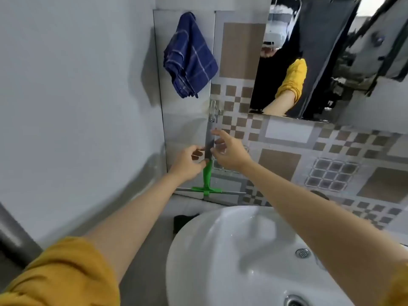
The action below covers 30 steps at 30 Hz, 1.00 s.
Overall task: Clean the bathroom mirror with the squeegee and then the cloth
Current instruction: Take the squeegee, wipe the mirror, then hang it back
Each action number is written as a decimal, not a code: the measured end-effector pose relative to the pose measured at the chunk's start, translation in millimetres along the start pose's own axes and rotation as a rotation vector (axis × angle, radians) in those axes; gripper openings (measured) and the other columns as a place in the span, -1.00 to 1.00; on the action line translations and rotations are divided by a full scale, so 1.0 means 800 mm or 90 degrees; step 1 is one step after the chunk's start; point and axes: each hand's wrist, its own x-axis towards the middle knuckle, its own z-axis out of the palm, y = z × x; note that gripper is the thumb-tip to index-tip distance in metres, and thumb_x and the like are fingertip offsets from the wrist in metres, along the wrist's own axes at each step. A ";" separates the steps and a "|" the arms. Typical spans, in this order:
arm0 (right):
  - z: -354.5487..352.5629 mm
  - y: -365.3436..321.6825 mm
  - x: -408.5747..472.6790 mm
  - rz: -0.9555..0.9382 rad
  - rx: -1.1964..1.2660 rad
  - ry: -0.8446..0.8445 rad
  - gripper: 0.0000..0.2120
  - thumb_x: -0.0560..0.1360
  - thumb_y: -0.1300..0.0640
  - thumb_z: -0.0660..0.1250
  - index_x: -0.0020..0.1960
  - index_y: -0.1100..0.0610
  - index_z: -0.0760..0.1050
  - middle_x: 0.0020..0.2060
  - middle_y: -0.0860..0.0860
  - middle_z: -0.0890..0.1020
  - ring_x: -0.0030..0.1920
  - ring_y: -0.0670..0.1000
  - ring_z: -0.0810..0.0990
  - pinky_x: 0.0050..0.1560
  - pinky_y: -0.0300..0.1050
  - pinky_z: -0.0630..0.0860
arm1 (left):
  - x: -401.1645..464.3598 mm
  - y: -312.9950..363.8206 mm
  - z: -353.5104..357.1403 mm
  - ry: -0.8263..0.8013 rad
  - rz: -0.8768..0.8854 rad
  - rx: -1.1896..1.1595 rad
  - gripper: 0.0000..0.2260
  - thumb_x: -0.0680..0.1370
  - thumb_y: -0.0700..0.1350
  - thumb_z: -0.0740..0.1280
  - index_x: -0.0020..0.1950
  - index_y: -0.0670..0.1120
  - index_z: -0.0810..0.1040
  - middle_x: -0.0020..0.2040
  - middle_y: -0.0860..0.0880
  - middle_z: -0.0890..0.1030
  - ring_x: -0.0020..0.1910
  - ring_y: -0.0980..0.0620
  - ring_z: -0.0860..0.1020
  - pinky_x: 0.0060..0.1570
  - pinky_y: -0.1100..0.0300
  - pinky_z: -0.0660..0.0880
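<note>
The squeegee [207, 175] hangs upright on the tiled wall from a metal hook [213, 110], its grey upper handle above a green lower handle and a horizontal blade at the bottom. My left hand [189, 161] pinches the handle where grey meets green. To the right of the handle, my right hand [228, 152] has its fingers spread and close to it, holding nothing. A blue checked cloth [189, 56] hangs on the wall above and left of the squeegee. The mirror [331, 62] is at the upper right and reflects my yellow sleeve.
A white washbasin [231, 257] sits below my right arm, with a drain at its lower right. A plain white wall fills the left side. Patterned brown and grey tiles [320, 164] cover the wall under the mirror.
</note>
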 end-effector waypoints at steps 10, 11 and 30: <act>0.030 0.021 0.015 -0.035 0.123 0.144 -0.64 0.50 0.31 0.35 0.26 0.08 0.43 -0.02 -0.12 0.53 -0.05 -0.05 0.64 -0.09 -0.41 0.56 | 0.018 -0.049 0.024 0.029 0.057 -0.127 -0.72 0.40 -0.26 0.44 0.04 -0.02 0.50 0.00 0.11 0.58 0.03 0.19 0.55 0.00 0.47 0.42; 0.031 0.021 0.017 -0.036 0.130 0.151 -0.64 0.50 0.31 0.36 0.25 0.08 0.45 -0.02 -0.16 0.52 -0.03 -0.04 0.63 -0.06 -0.39 0.57 | 0.018 -0.051 0.026 0.026 0.058 -0.147 -0.71 0.39 -0.30 0.44 0.03 -0.03 0.50 -0.01 0.12 0.58 0.02 0.20 0.55 0.01 0.45 0.45; 0.010 -0.009 0.014 -0.069 0.179 0.171 -0.62 0.44 0.29 0.43 0.18 -0.03 0.49 -0.06 -0.09 0.54 -0.26 -0.01 0.67 -0.18 -0.22 0.61 | 0.001 -0.029 0.013 0.056 0.117 -0.221 -0.66 0.41 -0.36 0.40 0.09 -0.06 0.45 0.05 0.05 0.57 0.03 0.13 0.57 0.01 0.25 0.55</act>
